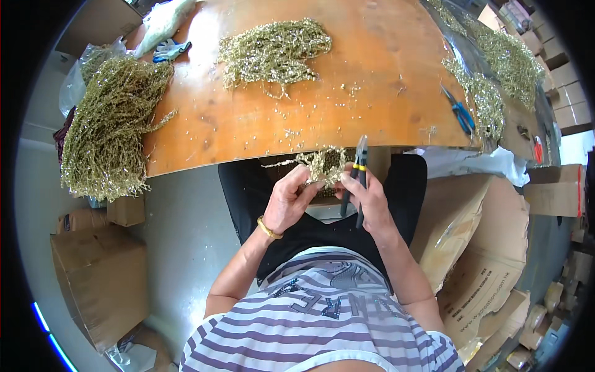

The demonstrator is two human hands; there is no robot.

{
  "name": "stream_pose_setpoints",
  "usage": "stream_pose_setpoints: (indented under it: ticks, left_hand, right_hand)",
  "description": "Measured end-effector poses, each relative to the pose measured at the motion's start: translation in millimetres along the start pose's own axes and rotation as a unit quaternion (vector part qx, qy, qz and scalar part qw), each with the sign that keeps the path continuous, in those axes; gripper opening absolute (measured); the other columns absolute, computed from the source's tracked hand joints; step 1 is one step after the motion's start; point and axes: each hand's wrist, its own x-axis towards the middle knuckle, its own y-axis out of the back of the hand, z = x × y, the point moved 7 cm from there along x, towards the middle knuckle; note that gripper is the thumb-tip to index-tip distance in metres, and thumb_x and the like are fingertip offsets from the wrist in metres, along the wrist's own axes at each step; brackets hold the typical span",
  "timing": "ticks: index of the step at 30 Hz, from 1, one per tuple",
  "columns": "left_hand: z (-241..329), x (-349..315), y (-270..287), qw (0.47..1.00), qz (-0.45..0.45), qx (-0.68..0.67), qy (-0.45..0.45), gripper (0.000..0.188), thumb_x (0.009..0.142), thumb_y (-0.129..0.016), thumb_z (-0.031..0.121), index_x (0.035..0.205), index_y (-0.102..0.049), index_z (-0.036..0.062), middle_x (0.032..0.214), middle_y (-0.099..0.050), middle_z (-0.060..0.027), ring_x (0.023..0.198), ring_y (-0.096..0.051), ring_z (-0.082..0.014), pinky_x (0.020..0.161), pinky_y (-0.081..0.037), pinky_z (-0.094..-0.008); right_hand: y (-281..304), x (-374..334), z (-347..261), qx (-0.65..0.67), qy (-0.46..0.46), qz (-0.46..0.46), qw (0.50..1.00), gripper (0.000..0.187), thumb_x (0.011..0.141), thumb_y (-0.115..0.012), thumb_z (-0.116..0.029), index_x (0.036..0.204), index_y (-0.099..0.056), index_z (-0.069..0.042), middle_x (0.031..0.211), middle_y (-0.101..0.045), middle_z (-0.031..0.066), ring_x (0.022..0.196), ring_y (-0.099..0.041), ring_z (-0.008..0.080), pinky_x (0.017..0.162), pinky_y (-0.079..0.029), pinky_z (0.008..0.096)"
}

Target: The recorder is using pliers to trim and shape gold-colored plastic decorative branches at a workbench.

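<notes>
The fingers of the left hand (288,198) and right hand (370,195) pinch a gold garland (325,166) between them; the right ones also grasp pliers (362,162). This piece seems unfinished. Beyond the fingers, a gold bunch (276,53) lies on the counter (384,80); whether done, I cannot tell.

Looks steeply down from the wearer's head through a wide fisheye lens, facing forward over the table (384,80). Takes in the striped shirt (273,328) closest, then the left hand (289,199) and right hand (372,199) near mid-frame. Shows the near table edge as an arc.
</notes>
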Motion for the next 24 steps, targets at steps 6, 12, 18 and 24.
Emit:
stream_pose_setpoints:
  ticks: [6, 12, 18, 24]
  left_hand:
    - [-6.5, 3.5, -0.4, 0.997, 0.007, -0.065, 0.047, 0.008, 0.084, -0.055, 0.004, 0.091, -0.056, 0.0024, 0.076, -0.053, 0.0006, 0.064, -0.044, -0.0053, 0.057, -0.037, -0.0185]
    - [-18.4, -2.2, -1.8, 0.965, 0.059, -0.217, 0.133, 0.011, 0.086, -0.055, 0.013, 0.095, -0.056, 0.0057, 0.073, -0.056, 0.004, 0.055, -0.039, 0.0004, 0.046, -0.029, -0.0144]
    - [-28.0, -5.5, 0.8, 0.981, 0.047, -0.172, 0.079, 0.016, 0.086, -0.053, 0.002, 0.101, -0.056, 0.0007, 0.089, -0.055, 0.0007, 0.078, -0.05, -0.0052, 0.067, -0.042, -0.0185]
    - [-10.7, 1.2, 3.6, 0.999, 0.034, -0.026, -0.022, 0.011, 0.082, -0.054, -0.003, 0.092, -0.055, 0.0003, 0.073, -0.044, -0.0031, 0.063, -0.041, -0.0126, 0.057, -0.037, -0.0224]
  right_hand:
    - [-4.2, 17.2, -0.3, 0.031, 0.104, 0.03, 0.994, 0.024, 0.08, -0.06, -0.009, 0.102, -0.051, -0.005, 0.082, -0.051, -0.0006, 0.068, -0.054, 0.0097, 0.061, -0.045, 0.0218]
    - [8.6, 2.0, -3.5, -0.129, 0.118, 0.074, 0.982, 0.023, 0.081, -0.058, -0.009, 0.102, -0.05, -0.002, 0.088, -0.056, 0.0032, 0.083, -0.055, 0.0108, 0.076, -0.044, 0.024]
    - [-12.9, -32.9, -1.0, -0.142, -0.05, -0.2, 0.968, 0.029, 0.083, -0.057, -0.017, 0.105, -0.05, 0.0, 0.089, -0.057, 0.0038, 0.087, -0.054, 0.0112, 0.082, -0.042, 0.0254]
    - [-9.1, -24.9, 7.3, -0.128, -0.08, -0.228, 0.962, 0.031, 0.083, -0.054, -0.018, 0.107, -0.049, 0.001, 0.089, -0.059, 0.0098, 0.084, -0.055, 0.0144, 0.077, -0.044, 0.0273]
